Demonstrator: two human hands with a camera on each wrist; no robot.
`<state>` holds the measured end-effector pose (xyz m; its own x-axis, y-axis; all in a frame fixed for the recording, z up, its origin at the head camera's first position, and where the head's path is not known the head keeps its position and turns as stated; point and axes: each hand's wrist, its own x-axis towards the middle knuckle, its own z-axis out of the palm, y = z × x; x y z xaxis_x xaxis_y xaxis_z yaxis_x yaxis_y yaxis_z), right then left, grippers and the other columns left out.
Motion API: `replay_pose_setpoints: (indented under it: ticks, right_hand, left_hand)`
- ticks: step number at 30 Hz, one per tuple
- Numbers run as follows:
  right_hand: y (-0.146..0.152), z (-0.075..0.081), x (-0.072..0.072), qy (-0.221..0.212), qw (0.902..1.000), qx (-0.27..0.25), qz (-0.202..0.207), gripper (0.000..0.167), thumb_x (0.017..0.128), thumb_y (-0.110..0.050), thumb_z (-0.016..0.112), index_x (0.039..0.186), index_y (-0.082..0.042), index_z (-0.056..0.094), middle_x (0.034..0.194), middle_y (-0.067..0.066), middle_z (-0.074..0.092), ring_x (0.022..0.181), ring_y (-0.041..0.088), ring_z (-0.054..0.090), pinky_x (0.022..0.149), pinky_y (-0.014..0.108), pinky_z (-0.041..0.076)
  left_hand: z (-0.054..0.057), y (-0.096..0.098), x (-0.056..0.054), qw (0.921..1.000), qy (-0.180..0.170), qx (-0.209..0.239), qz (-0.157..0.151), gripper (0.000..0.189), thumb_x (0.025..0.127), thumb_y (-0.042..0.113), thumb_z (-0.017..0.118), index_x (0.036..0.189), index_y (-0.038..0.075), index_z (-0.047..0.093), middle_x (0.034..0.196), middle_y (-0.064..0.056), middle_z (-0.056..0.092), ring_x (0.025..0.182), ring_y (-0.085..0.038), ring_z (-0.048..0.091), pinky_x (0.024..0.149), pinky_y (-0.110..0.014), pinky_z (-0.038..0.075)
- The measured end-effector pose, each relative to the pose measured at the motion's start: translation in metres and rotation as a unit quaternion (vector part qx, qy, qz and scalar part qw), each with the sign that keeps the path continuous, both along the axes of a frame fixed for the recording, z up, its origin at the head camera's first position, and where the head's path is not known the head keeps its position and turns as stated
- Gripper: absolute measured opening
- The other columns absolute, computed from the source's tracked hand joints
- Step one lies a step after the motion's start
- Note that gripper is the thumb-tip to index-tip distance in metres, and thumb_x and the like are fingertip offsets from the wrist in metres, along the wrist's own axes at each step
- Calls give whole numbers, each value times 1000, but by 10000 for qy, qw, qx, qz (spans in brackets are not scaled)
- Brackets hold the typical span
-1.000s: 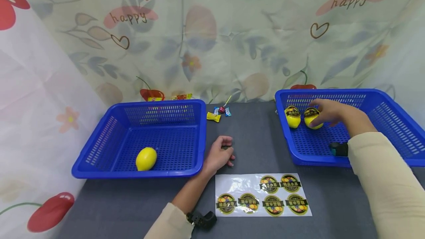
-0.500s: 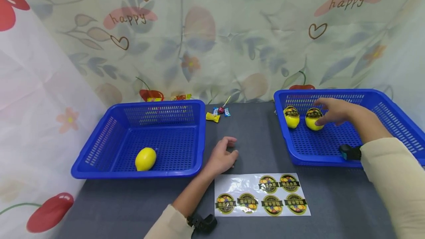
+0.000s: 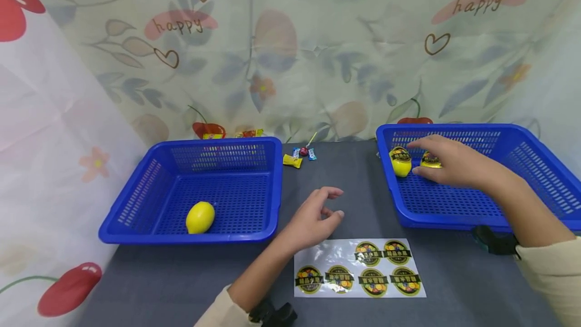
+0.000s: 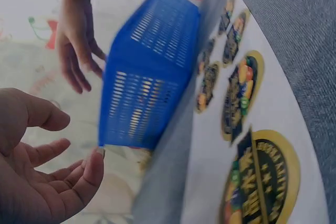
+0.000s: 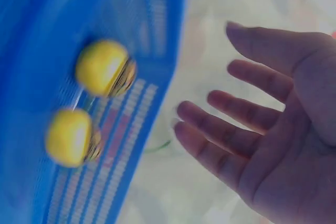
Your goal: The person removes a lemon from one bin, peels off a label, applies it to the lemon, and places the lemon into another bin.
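Observation:
My right hand (image 3: 458, 163) hovers over the right blue basket (image 3: 445, 220), fingers relaxed and holding nothing. Two lemons with round black-and-gold stickers lie in that basket: one lemon (image 3: 401, 165) by its left wall, the other lemon (image 3: 430, 159) partly hidden behind my hand. The right wrist view shows both lemons (image 5: 102, 69) apart from my spread fingers (image 5: 220, 129). My left hand (image 3: 313, 221) is above the table between the baskets, loosely bent and bare. Just below it lies a white sheet (image 3: 333, 252) with several round stickers (image 3: 373, 281). One plain lemon (image 3: 200, 217) sits in the left blue basket (image 3: 186, 238).
Wrapped candies (image 3: 292, 161) and a lollipop (image 3: 303, 151) lie at the table's back, near the curtain (image 3: 313, 64). More wrappers (image 3: 248, 133) show behind the left basket. The dark grey table (image 3: 150, 286) carries both baskets.
My right hand has let go of the stickered lemon, which stays in the right basket, and has risen toward the camera. My left hand has shifted right and its fingers have straightened somewhat.

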<state>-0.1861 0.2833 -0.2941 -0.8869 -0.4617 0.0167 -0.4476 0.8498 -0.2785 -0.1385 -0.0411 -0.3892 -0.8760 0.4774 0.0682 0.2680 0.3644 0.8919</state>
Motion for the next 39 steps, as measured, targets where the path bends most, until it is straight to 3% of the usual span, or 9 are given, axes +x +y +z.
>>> replay_pose_setpoints:
  ticks: [8,12,15,21,24,27,30,35,39]
  right_hand:
    - [-34,-16,51,1597,9825,-900,340,45,91,-19,75,132,-4,62,134,20,56,122,42,54,91,61,47]
    - [-45,-31,69,2586,9573,-1167,545,39,95,-31,70,123,-4,67,128,16,62,114,37,60,87,55,50]
    - [-53,-41,81,3133,9351,-1431,830,45,102,-44,56,117,-5,71,124,14,65,111,34,62,99,40,47]
    - [-69,-66,95,3594,8934,-1867,1944,39,106,-37,50,111,-6,74,122,14,66,106,33,64,109,22,34]
    - [-73,-82,101,3365,8987,-1800,2159,37,106,-36,50,115,-9,73,124,10,66,107,29,65,106,23,38]
    - [-70,-96,106,2877,9218,-1577,2065,36,106,-39,48,118,-16,72,125,3,65,109,21,64,98,25,45]
    - [-63,-107,106,2436,9403,-1303,1988,24,101,-34,61,115,-18,72,120,-1,66,105,16,65,86,31,53]
    - [-55,-119,102,1563,9701,-761,1695,36,78,-19,86,111,-16,72,112,0,67,98,19,65,76,40,56]
    - [-52,-125,101,708,9877,-362,1348,39,77,-27,87,112,-16,75,121,7,67,108,27,64,83,45,55]
  left_hand:
    - [27,-27,20,9981,594,124,-73,36,100,17,60,135,17,57,133,-2,55,101,-12,61,80,-31,54]
    - [39,-46,25,9945,1036,108,121,30,99,14,61,130,14,62,126,0,61,103,-12,62,82,-34,54]
    - [47,-63,26,9906,1300,-43,413,27,99,12,62,126,13,64,121,2,63,101,-12,61,81,-36,55]
    - [52,-111,19,9813,1400,-671,1137,25,100,16,63,124,13,65,121,0,65,105,-15,59,84,-39,54]
    - [51,-139,13,9748,1343,-1028,1457,27,101,19,62,126,11,64,125,-5,64,112,-21,59,87,-45,54]
    - [50,-166,8,9644,1186,-1620,1720,32,101,24,62,129,8,62,129,-13,62,119,-30,57,93,-53,49]
    - [49,-187,4,9480,767,-2433,1902,44,100,31,63,135,4,57,135,-22,56,125,-40,51,100,-61,42]
    - [44,-213,-4,9207,-66,-3460,1803,61,95,35,68,138,-4,51,134,-31,53,117,-46,52,95,-64,43]
    - [35,-221,-10,9139,-473,-3723,1547,64,90,31,74,140,-3,52,132,-30,55,106,-41,54,89,-62,45]
